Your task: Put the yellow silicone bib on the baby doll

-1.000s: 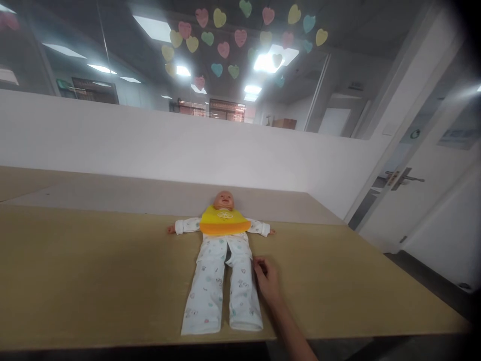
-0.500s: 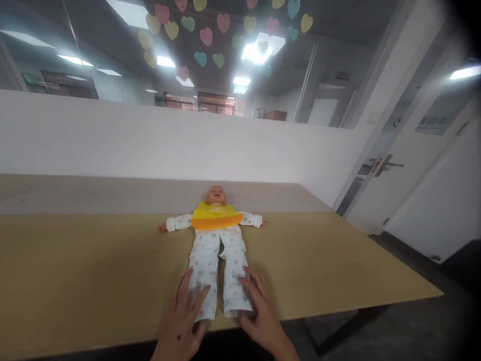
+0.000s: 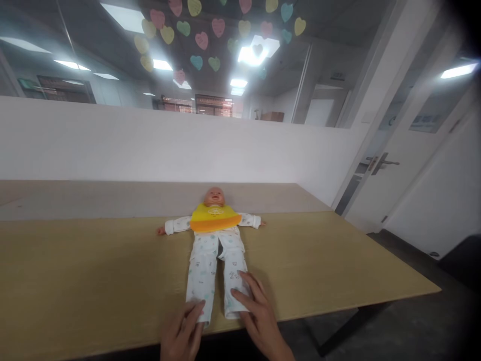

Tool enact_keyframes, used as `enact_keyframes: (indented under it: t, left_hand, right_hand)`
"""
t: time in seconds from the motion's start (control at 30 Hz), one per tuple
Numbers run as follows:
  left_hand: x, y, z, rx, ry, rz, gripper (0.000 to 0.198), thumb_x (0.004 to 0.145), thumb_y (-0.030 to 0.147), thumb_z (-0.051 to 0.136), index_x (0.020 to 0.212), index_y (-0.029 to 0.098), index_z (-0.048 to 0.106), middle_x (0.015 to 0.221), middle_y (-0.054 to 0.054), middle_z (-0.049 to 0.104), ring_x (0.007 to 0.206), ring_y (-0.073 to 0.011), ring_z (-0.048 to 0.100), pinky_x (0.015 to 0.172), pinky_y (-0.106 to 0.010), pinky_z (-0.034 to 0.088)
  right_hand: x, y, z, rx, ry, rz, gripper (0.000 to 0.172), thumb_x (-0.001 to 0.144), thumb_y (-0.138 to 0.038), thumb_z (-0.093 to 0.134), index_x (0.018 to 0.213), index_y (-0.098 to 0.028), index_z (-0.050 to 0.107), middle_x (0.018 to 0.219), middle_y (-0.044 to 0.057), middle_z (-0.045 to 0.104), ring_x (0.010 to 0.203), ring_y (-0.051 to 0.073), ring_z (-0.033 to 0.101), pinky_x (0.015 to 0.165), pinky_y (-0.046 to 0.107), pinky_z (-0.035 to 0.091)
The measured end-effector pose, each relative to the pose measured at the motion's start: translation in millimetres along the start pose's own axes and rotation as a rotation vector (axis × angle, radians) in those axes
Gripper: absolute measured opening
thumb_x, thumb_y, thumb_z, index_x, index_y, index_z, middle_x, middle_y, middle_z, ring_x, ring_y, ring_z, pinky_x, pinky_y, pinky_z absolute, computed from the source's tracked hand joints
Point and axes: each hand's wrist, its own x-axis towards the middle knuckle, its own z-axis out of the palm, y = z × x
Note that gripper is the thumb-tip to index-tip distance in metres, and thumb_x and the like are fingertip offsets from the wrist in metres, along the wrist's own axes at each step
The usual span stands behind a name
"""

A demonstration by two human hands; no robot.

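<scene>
A baby doll [image 3: 215,235] lies on its back on the wooden table [image 3: 93,265], arms spread, head away from me. It wears white printed pyjamas and a yellow-orange bib [image 3: 215,219]. My left hand [image 3: 184,333] rests at the cuff of the doll's left-side trouser leg, fingers bent with the tips on the fabric. My right hand [image 3: 257,313] lies flat on the lower part of the other trouser leg, fingers stretched out and apart. Neither hand visibly grips anything.
The table's near edge runs just under my hands and its right corner [image 3: 432,290] is near a white door [image 3: 406,180] with a lever handle. A white partition wall [image 3: 150,145] stands behind the table, glass above it with paper hearts [image 3: 203,40].
A second ago only my right hand was by the doll's leg. Both hands then came onto the trouser cuffs; the left has since slid a little nearer the table edge.
</scene>
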Motion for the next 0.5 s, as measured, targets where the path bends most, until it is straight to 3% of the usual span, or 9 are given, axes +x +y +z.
enact_keyframes:
  t: [0.2, 0.37, 0.5]
  left_hand:
    - [-2.1, 3.7, -5.3, -0.041, -0.032, 0.078, 0.038, 0.086, 0.007, 0.054, 0.117, 0.025, 0.065, 0.101, -0.002, 0.075, 0.09, -0.0161, 0.073, 0.082, -0.021, 0.06]
    - [14.0, 8.7, -11.3, -0.063, 0.048, 0.082, 0.024, 0.085, 0.016, 0.059, 0.106, 0.023, 0.068, 0.091, -0.004, 0.074, 0.081, -0.0156, 0.073, 0.076, -0.02, 0.059]
    - [39.3, -9.8, -13.6, -0.044, 0.015, 0.001, 0.019, 0.084, 0.025, 0.061, 0.101, 0.025, 0.068, 0.094, -0.004, 0.073, 0.08, -0.0168, 0.071, 0.075, -0.024, 0.059]
  right_hand:
    - [-2.0, -4.1, -0.8, 0.001, -0.034, 0.0, 0.042, 0.094, -0.019, 0.048, 0.132, -0.033, 0.054, 0.158, 0.002, 0.025, 0.146, 0.025, 0.02, 0.113, 0.047, 0.037]
    - [-2.9, -7.4, -6.4, 0.04, -0.067, 0.01, 0.04, 0.094, -0.026, 0.053, 0.133, -0.035, 0.054, 0.157, 0.002, 0.027, 0.146, 0.028, 0.021, 0.113, 0.048, 0.037]
    - [4.3, 2.4, -14.7, 0.175, 0.001, 0.093, 0.039, 0.094, -0.032, 0.053, 0.132, -0.031, 0.053, 0.151, 0.007, 0.038, 0.139, 0.026, 0.037, 0.111, 0.045, 0.04]
